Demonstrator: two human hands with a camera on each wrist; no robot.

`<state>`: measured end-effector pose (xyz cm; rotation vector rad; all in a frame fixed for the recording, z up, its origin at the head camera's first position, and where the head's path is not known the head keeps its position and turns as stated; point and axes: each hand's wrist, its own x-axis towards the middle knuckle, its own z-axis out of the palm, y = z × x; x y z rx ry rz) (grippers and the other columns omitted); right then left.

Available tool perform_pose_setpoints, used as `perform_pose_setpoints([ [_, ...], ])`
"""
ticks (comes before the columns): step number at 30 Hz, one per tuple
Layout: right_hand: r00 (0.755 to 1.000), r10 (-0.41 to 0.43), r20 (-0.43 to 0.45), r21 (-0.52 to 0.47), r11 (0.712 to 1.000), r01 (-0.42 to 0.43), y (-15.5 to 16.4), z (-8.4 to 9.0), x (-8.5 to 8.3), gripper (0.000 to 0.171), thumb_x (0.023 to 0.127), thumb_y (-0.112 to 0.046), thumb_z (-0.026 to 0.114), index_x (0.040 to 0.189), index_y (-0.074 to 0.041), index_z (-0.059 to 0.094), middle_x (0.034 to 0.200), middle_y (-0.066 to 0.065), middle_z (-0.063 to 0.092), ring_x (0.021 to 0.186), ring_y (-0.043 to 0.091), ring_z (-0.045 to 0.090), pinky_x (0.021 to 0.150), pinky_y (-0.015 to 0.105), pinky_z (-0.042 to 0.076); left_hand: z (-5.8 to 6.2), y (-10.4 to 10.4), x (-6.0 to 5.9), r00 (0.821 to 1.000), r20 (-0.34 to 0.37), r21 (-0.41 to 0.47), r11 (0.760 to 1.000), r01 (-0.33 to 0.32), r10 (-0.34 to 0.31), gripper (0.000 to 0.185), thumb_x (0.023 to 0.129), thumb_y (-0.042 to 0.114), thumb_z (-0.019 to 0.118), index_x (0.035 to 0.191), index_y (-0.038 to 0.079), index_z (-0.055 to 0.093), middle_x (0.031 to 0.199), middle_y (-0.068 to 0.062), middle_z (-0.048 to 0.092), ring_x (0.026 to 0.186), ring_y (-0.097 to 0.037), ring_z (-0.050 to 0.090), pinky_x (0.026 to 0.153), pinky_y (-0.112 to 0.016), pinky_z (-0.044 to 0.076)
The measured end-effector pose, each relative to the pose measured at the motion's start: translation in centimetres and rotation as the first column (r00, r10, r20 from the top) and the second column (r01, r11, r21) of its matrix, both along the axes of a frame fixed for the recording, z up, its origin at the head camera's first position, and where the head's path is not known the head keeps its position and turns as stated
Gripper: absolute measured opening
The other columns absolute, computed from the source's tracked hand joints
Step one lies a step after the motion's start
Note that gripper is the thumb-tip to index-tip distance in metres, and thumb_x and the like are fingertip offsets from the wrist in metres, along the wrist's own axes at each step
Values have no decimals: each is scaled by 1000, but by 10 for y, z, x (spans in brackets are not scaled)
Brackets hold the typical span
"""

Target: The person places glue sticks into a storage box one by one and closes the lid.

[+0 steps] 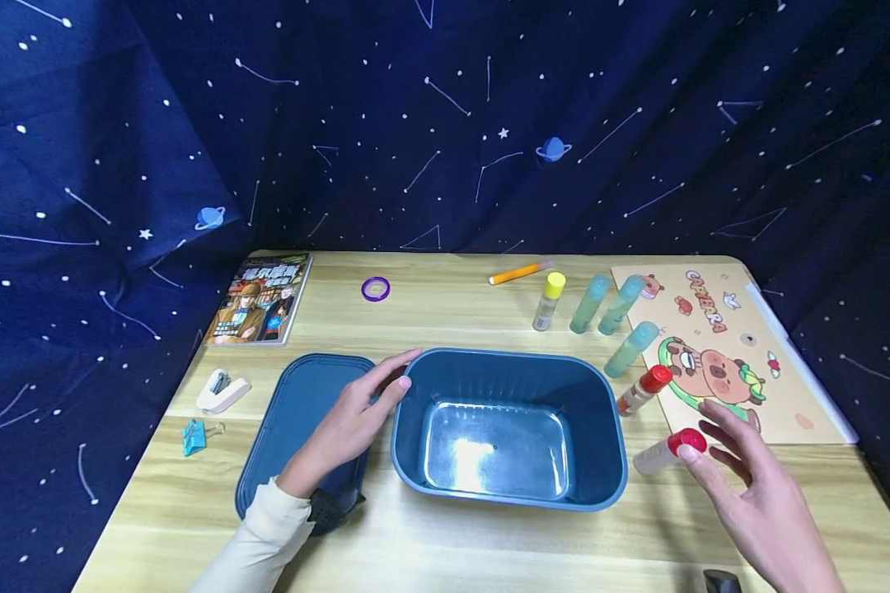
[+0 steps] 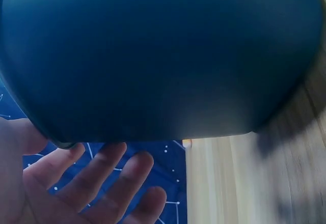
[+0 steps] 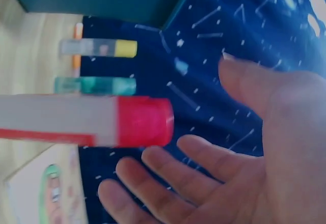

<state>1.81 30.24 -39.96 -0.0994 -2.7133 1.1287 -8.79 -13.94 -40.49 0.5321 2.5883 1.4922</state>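
While the left hand (image 1: 352, 420) lies with straight fingers against the left rim of the blue bin (image 1: 509, 430), the right hand (image 1: 756, 486) hovers just beside a red-capped glue stick (image 1: 667, 450), its fingers spread apart and holding nothing. That glue stick has a whitish body and a bright red cap; it lies on the bench (image 1: 489, 543) right of the bin, cap toward the right hand, and the fingertips are very near the cap, though I cannot tell whether they touch it. In the right wrist view the same stick (image 3: 86, 120) fills the left side, with the open palm (image 3: 244, 158) beside it. The bin is one deep, dark blue tub with rounded corners and a glossy bottom, nothing in it. Its one flat blue lid (image 1: 300, 428) lies to its left, partly under the left forearm.

Counted: two red-capped sticks, the second (image 1: 644, 389) just beyond the first; three pale green sticks (image 1: 610, 315); one yellow-capped stick (image 1: 548, 301); one orange pen (image 1: 517, 273); one purple tape ring (image 1: 375, 288); one book (image 1: 260, 298); one white stapler (image 1: 222, 390); one teal binder clip (image 1: 193, 436); one cartoon-printed sheet (image 1: 734, 354) at the right.
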Motion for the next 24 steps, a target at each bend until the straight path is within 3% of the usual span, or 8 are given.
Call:
perform_pose_setpoints([
  [2,1000,-8,-11,-27,1000,8,0,-7,1,65,97,-15,74,156,-18,46,130,-41,46,111,-28,46,88,-6,38,0,0,0,1000,3,5,1000,-1,1,42,111,34,48,153,30,51,152,-3,58,127,-22,65,106,-46,52],
  [9,995,-88,-46,-124,989,81,-10,-22,3,49,93,-2,76,139,-4,61,110,-38,62,98,-22,61,82,-1,47,-1,1,-1,1000,7,6,1000,-3,3,42,111,33,49,153,30,51,127,-3,68,103,-16,65,91,-30,54],
  [12,988,-150,-30,-107,984,146,-11,-20,3,39,93,-6,76,130,0,65,101,-42,61,90,-24,61,76,-1,49,-1,1,-1,1000,13,3,1000,-3,3,42,111,34,49,153,31,51,126,-2,68,104,-15,65,91,-31,55],
  [17,983,-172,-60,-40,985,170,-10,4,1,37,92,-9,78,127,-3,68,95,-44,59,83,-26,60,71,-1,48,-2,1,-1,1000,21,-2,1000,1,-1,43,111,36,48,154,32,50,139,-3,65,113,-17,67,98,-38,55],
  [24,987,-5,-160,59,998,15,-22,59,-20,42,87,-4,83,127,-10,72,107,-41,58,93,-25,58,77,-4,45,-3,-1,-1,1000,19,-2,1000,3,-3,43,111,36,48,154,35,49,141,-3,64,113,-17,67,98,-39,55],
])
